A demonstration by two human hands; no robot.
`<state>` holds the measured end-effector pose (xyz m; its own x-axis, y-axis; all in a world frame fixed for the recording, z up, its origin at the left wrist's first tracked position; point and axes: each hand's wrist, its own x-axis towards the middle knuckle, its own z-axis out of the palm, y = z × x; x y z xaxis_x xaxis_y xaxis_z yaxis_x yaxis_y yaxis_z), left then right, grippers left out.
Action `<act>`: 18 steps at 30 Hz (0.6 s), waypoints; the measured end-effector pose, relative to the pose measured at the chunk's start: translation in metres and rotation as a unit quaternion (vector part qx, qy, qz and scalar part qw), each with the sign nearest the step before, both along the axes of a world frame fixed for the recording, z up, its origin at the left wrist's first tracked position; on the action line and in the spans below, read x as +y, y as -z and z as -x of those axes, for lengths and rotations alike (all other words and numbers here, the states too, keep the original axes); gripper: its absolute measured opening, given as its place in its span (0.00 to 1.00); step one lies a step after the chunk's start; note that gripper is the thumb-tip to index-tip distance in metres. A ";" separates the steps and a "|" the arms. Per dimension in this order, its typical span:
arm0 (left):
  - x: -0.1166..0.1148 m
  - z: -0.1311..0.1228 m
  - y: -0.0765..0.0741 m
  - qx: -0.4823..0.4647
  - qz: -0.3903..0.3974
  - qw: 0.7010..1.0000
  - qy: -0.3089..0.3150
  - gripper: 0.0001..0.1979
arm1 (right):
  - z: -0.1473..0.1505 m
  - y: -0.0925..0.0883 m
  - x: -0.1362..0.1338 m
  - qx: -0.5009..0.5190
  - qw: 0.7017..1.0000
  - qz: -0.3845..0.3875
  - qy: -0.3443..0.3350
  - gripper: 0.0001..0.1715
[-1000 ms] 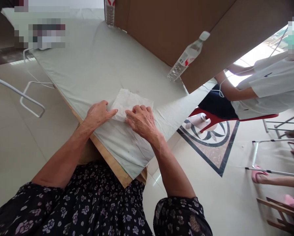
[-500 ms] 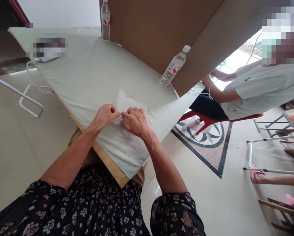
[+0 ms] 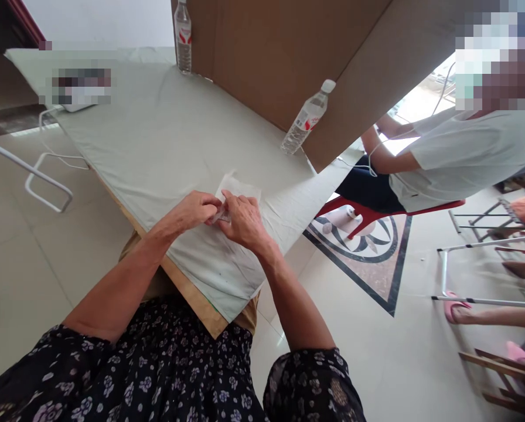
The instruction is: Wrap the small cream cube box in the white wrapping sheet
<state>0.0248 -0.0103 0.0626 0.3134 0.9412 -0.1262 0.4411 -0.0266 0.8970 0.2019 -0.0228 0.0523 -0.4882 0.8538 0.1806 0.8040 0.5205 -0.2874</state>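
A thin white tissue lies on the cloth-covered table, its near edge gathered up between my hands. My left hand pinches the tissue's left side with curled fingers. Close beside it, my right hand grips the bunched edge between thumb and fingers. The two hands nearly touch. The far part of the tissue spreads flat beyond my fingers, and my right hand hides some of it.
Two clear water bottles with red-marked labels stand by a brown cardboard panel. A blurred white object rests at the far left. On the right, a person in a white shirt sits on a red chair.
Both hands have closed in on the tissue. Its near edge is now bunched between the fingers, and its upper left corner has been drawn in. The view has shifted slightly.
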 end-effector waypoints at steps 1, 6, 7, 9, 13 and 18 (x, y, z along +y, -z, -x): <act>0.000 0.000 0.000 0.024 -0.021 0.999 0.012 0.14 | -0.006 0.000 -0.003 0.021 1.000 -0.006 -0.005 0.37; -0.005 -0.010 0.012 0.187 -0.178 0.966 -0.001 0.13 | -0.052 0.016 -0.027 0.162 0.970 -0.046 0.173 0.24; -0.006 -0.012 0.014 0.198 -0.196 0.960 -0.011 0.13 | -0.059 0.021 -0.031 0.181 0.960 -0.013 0.211 0.25; -0.008 -0.014 0.018 0.201 -0.217 0.955 -0.012 0.13 | -0.069 0.032 -0.037 0.196 0.945 0.056 0.255 0.30; -0.011 -0.014 0.020 0.204 -0.232 0.951 0.016 0.16 | -0.064 0.044 -0.028 0.203 0.929 0.107 0.290 0.44; -0.016 -0.018 0.017 0.243 -0.218 0.945 0.017 0.13 | -0.045 0.050 -0.010 0.271 0.908 0.082 0.310 0.52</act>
<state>0.0433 -0.0267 0.0453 0.3493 0.9272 0.1351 0.7905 -0.3690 0.4888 0.2468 -0.0325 0.0025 0.2178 0.9712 0.0970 0.6454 -0.0688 -0.7607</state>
